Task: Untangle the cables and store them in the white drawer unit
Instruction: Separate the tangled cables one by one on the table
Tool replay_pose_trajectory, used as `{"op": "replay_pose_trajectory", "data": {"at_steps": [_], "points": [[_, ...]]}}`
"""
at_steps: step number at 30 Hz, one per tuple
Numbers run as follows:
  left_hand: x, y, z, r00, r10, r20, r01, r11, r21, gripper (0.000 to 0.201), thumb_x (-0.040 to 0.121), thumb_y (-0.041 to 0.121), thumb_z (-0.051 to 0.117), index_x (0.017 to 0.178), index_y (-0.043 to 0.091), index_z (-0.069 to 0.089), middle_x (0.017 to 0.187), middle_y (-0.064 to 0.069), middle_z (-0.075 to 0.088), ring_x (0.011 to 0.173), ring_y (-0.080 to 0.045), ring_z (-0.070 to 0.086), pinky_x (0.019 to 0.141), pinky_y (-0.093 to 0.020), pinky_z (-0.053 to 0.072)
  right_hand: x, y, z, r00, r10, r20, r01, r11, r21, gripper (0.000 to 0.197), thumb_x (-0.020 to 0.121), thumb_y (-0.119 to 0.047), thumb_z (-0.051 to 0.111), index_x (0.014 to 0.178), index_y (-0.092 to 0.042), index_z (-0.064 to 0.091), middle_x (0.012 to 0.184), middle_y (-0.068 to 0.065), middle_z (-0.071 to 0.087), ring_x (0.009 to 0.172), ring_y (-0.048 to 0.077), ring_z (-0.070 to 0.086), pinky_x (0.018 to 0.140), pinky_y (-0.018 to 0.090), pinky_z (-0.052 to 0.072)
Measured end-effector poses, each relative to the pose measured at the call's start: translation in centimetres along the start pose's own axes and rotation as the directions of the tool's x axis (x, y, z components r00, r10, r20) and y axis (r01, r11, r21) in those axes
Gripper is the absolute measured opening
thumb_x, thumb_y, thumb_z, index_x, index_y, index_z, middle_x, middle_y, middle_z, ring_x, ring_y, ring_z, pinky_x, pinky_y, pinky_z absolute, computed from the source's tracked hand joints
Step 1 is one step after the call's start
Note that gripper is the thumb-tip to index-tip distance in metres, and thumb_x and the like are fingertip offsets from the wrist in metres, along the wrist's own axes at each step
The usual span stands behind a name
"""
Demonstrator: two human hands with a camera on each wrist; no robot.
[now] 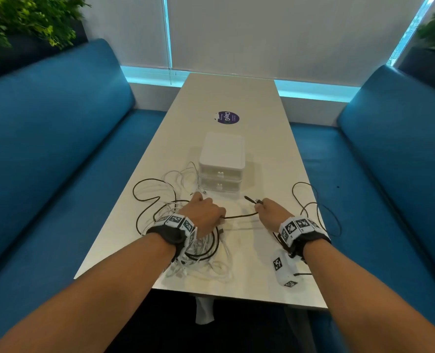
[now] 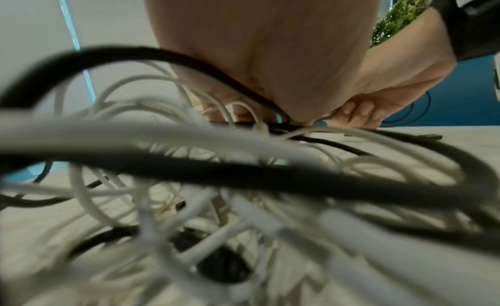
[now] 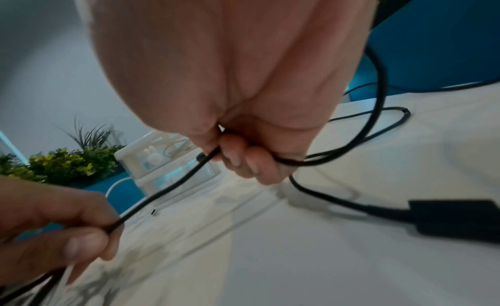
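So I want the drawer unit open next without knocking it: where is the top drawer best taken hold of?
Pinch the small white knob at the middle of the top drawer's front, coming from the near side, since the white drawer unit faces the person. Both drawers look closed, and the knob is the only part that stands proud. Both the left hand and right hand hold the black cable, so one must let go first.

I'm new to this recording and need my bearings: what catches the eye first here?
The cable tangle, white and black strands heaped on the table's near left under the left hand. Next, the black cable stretched between that hand and the right hand, both gripping it. Just beyond stands the white drawer unit, drawers closed.
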State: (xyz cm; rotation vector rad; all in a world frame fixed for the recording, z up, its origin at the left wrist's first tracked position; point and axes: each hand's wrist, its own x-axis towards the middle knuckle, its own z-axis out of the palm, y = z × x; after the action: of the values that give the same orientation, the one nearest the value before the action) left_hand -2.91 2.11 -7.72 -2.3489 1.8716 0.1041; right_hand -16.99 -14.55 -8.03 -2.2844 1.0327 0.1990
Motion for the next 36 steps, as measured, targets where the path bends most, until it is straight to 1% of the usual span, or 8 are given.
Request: {"op": "replay_pose_trajectory", "data": {"at_steps": [6,11,15,20,24,28,33,36], "points": [[1.3,1.6,0.6,0.996,0.080,0.031,-0.082,0.993,0.084,0.019,0.105,0.028,0.039,0.104,0.022,0.056,0.094,-0.001,0.069,0.090,-0.026,0.053,0.091,-0.044,0.030,0.1,-2.1,0.5,0.988,-0.153,-0.023,0.150,0.908,0.391,0.026,0.103,-0.034,0.036,0.104,-0.012,0.049,0.096,0.012,0.062,0.088,0.027,0.062,0.087,0.041,0.054],[2.1,2.8,1.1,0.992,0.110,0.057,-0.115,0.989,0.097,0.014,0.103,0.022,0.042,0.103,0.021,0.056,0.097,0.000,0.067,0.085,-0.022,0.045,0.084,-0.040,0.027,0.2,-4.2,0.8,0.962,-0.256,-0.095,0.273,0.878,0.394,0.023,0.102,-0.034,0.036,0.103,-0.016,0.051,0.109,0.007,0.057,0.095,0.025,0.062,0.095,0.044,0.050],[1.9,3.5,0.9,0.988,0.139,0.073,-0.146,0.985,0.096,0.012,0.101,0.022,0.043,0.104,0.021,0.055,0.090,0.001,0.057,0.093,-0.022,0.052,0.090,-0.041,0.030,-0.1,-5.0,1.6,0.958,-0.258,-0.129,0.282,0.742,0.608,0.018,0.103,-0.026,0.037,0.101,-0.014,0.051,0.077,0.003,0.062,0.061,0.018,0.057,0.069,0.041,0.050],[1.8,3.9,1.0,0.981,0.175,0.086,-0.185,0.975,0.126,0.013,0.102,0.021,0.042,0.103,0.023,0.055,0.087,0.003,0.058,0.090,-0.022,0.050,0.089,-0.040,0.031,-0.3,-5.0,1.3,0.948,-0.204,-0.246,0.317,0.685,0.655,0.033,0.105,-0.038,0.035,0.105,-0.012,0.056,0.063,0.004,0.052,0.048,0.017,0.044,0.046,0.028,0.038],[1.9,3.8,1.1,0.979,0.164,0.117,-0.177,0.978,0.108,0.013,0.101,0.017,0.043,0.103,0.023,0.054,0.087,0.003,0.057,0.085,-0.021,0.044,0.090,-0.040,0.031,0.3,-4.8,0.7,0.974,-0.147,-0.172,0.218,0.808,0.547,0.038,0.099,-0.049,0.039,0.104,-0.017,0.060,0.070,-0.002,0.052,0.055,0.012,0.041,0.055,0.028,0.033],[1.9,3.5,0.9,0.982,0.137,0.129,-0.150,0.984,0.094,0.012,0.099,0.015,0.043,0.095,0.023,0.052,0.083,0.005,0.055,0.082,-0.020,0.042,0.087,-0.039,0.029,0.7,-4.5,0.6,0.988,-0.152,0.038,0.108,0.837,0.536,0.013,0.095,-0.020,0.051,0.093,-0.012,0.061,0.067,0.001,0.043,0.052,0.013,0.037,0.053,0.029,0.032],[1.8,2.8,1.2,0.994,0.073,0.086,-0.084,0.988,0.128,0.021,0.103,0.020,0.039,0.117,0.014,0.053,0.100,-0.003,0.064,0.099,-0.026,0.054,0.092,-0.042,0.031,-0.7,-3.9,0.8,0.967,-0.166,0.192,0.009,0.777,0.629,0.020,0.099,-0.012,0.043,0.085,-0.007,0.056,0.057,0.002,0.041,0.047,0.016,0.039,0.047,0.026,0.038],[1.7,2.3,1.1,0.997,0.067,0.039,-0.072,0.987,0.142,0.028,0.106,0.027,0.031,0.125,0.012,0.046,0.105,-0.005,0.066,0.102,-0.028,0.055,0.093,-0.044,0.031,-0.7,-3.3,0.4,0.970,-0.190,0.149,0.131,0.933,0.336,0.029,0.100,-0.027,0.045,0.079,-0.012,0.059,0.056,-0.002,0.047,0.050,0.017,0.041,0.051,0.026,0.034]]}}
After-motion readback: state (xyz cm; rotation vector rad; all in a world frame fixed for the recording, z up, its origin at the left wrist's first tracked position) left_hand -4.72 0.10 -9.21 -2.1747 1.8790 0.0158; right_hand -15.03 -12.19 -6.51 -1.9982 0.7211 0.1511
